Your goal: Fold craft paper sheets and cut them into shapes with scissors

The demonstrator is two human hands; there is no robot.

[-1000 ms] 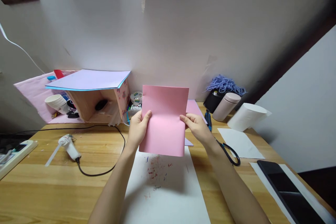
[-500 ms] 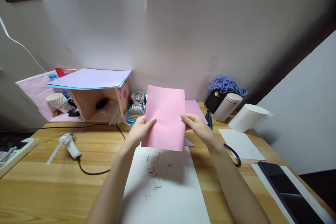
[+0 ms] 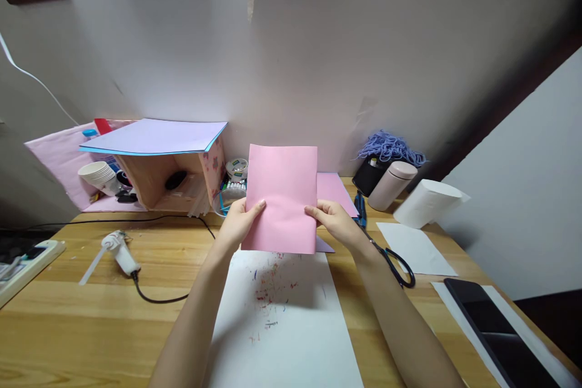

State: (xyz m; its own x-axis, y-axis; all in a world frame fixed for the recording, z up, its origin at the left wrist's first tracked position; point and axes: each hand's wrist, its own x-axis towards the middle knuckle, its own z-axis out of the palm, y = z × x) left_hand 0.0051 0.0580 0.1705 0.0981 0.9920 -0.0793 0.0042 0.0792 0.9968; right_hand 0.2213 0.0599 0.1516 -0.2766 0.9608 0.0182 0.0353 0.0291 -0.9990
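A pink sheet of paper [image 3: 282, 188] is held up in front of me, nearly upright, over the far end of a large white sheet [image 3: 291, 339] marked with coloured scribbles. My left hand [image 3: 240, 221] grips its left edge, thumb on the near face. On the right edge my right hand [image 3: 334, 218] pinches it the same way. The fingers behind the paper are hidden. Whether the paper is one layer or folded I cannot tell. More pink and purple paper [image 3: 335, 191] lies behind it on the table.
Black-handled scissors [image 3: 400, 267] lie beside my right forearm. Farther right are a phone [image 3: 495, 327], a tissue roll [image 3: 427, 203], a pale bottle [image 3: 393, 185] and blue yarn [image 3: 388, 147]. To the left are a glue gun [image 3: 120, 251] with its cord, an open box [image 3: 159, 179] and paper cups [image 3: 97, 176].
The pink paper has shifted slightly left and up and now faces me more squarely. Both hands keep hold of its edges. The scissors show more beside my right forearm.
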